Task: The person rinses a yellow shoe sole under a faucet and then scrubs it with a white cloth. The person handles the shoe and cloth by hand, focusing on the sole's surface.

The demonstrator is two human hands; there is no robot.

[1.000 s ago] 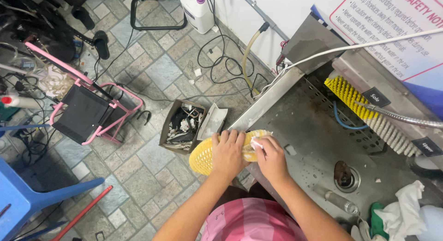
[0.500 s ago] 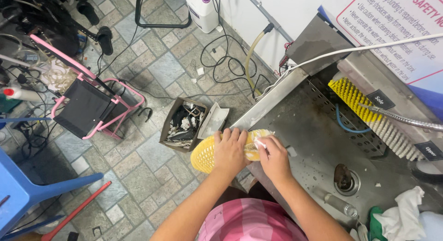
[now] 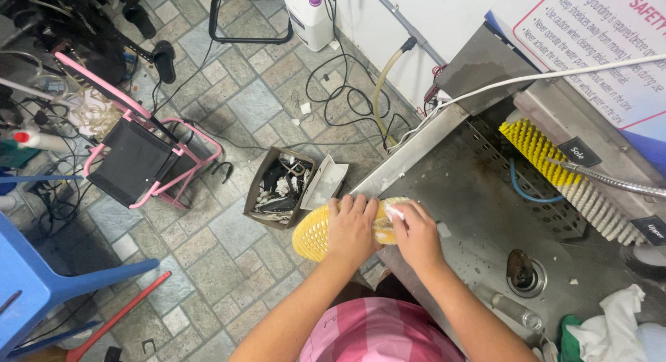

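Note:
My left hand (image 3: 352, 229) grips a yellow perforated shoe (image 3: 313, 233) at the front left corner of a steel sink (image 3: 472, 202). The shoe's toe sticks out over the floor. My right hand (image 3: 418, 236) presses a small white wad (image 3: 395, 212) against the shoe's other end, right beside the left hand. Most of the shoe's middle is hidden under my fingers.
A yellow and white roller brush (image 3: 555, 173) lies along the sink's back, above a drain (image 3: 522, 270). White and green cloths (image 3: 614, 324) lie at the sink's front right. On the tiled floor stand a cardboard box of scraps (image 3: 281, 187), a pink folding frame (image 3: 139, 154) and a blue chair (image 3: 35, 279).
Both hands stay on the shoe. My right hand has rubbed the white wad slightly along the shoe's end. The view has drifted a little.

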